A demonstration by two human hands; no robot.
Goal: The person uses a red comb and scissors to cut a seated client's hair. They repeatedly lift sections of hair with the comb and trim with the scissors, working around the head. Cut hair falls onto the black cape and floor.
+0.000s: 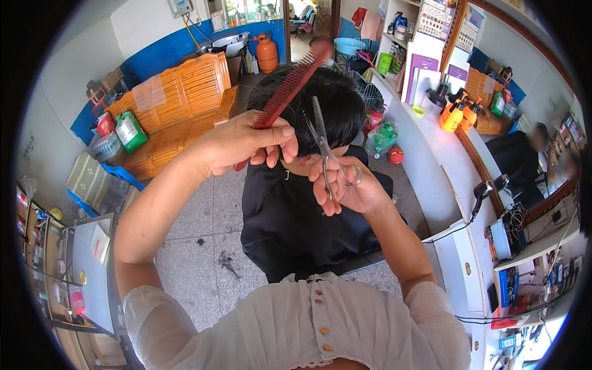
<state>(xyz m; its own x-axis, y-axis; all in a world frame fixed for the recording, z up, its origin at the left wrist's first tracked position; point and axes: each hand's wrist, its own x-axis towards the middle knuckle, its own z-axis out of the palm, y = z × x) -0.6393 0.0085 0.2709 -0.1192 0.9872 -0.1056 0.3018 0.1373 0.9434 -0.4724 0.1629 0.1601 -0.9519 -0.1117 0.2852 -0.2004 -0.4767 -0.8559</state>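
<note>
1. While one red comb [295, 81] is held in the left hand [250, 145], one pair of thinning scissors [322, 139] is held in the right hand [353, 188]; both tools are raised at one head of black hair [339, 92], though whether the hair is touched cannot be told.
2. By the left grip, the comb is clasped between thumb and bent fingers, with its toothed part pointed up and to the right.
3. By the right grip, the scissors are held at the finger loops with the fingers curled; the two blades are parted slightly, tips upward.
4. One black cape [308, 225] is worn by the one seated person, and dark hair clippings [228, 264] are scattered on the floor [191, 246].
5. On the white tabletop [449, 157], one orange spray bottle [451, 117] is stood near one small yellow-green cup [418, 111]; a second orange bottle shape may be only a reflection in the mirror [524, 74].
6. One light blue basin [349, 44] and one green tub [385, 61] are seen farther back; their contents cannot be made out.
7. One green-and-white bag [131, 132] is set on one wooden settee [185, 86], its contents hidden.
8. One orange gas cylinder [266, 54] is stood beyond the settee.
</note>
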